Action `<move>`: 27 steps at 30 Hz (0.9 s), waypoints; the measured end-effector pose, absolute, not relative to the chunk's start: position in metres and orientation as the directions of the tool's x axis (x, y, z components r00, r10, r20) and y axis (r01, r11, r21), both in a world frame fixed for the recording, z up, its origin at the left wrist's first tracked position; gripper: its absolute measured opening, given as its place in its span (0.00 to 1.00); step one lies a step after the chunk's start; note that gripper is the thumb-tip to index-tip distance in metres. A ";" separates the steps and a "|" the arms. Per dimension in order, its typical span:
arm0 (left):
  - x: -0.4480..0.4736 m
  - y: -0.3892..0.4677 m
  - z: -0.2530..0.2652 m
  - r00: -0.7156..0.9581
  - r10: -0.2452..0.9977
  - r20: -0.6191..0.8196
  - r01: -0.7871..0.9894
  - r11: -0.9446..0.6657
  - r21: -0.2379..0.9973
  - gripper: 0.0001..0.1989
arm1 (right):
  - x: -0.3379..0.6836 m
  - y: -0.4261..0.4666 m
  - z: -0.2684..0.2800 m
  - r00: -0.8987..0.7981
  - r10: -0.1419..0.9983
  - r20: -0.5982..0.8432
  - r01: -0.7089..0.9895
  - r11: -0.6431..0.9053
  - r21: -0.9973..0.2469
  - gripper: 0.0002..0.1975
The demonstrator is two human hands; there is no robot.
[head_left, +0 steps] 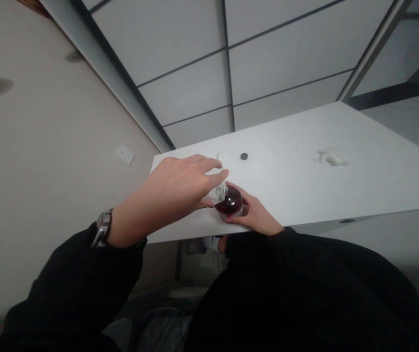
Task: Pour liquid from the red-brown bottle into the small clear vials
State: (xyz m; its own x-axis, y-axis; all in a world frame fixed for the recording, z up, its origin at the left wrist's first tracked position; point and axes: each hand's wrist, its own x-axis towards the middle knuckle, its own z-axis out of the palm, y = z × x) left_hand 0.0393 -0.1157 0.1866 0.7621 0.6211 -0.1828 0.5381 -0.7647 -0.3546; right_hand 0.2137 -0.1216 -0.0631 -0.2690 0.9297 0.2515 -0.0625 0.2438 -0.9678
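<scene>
Dark-red glass bottle [229,202] near table edge [304,215]: my right hand [255,215] wraps it, left hand [180,183] pinches its white cap [219,191]. Slip risks tipping, spill.

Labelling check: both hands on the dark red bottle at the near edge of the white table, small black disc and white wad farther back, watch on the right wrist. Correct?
Not quite: the head view shows the watch on the left wrist. The rest holds: left hand and right hand on the dark red bottle, black disc and white wad on the white table.
</scene>
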 end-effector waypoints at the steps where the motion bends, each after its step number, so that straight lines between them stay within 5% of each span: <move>1: 0.039 -0.116 0.187 0.764 0.620 -0.178 0.542 -0.767 -0.345 0.20 | 0.214 -0.122 -0.063 -0.270 0.930 0.251 -0.059 0.244 -0.968 0.53; 27: 0.058 -0.119 0.195 0.741 0.630 -0.233 0.526 -0.760 -0.382 0.12 | 0.213 -0.121 -0.061 -0.261 0.931 0.256 -0.060 0.249 -0.967 0.52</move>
State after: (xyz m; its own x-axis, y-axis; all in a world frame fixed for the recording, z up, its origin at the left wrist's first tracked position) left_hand 0.0580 -0.1190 0.1953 0.7412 0.6297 -0.2326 0.5260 -0.7601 -0.3816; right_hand 0.2129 -0.1211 -0.0610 -0.2611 0.9307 0.2561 -0.0598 0.2492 -0.9666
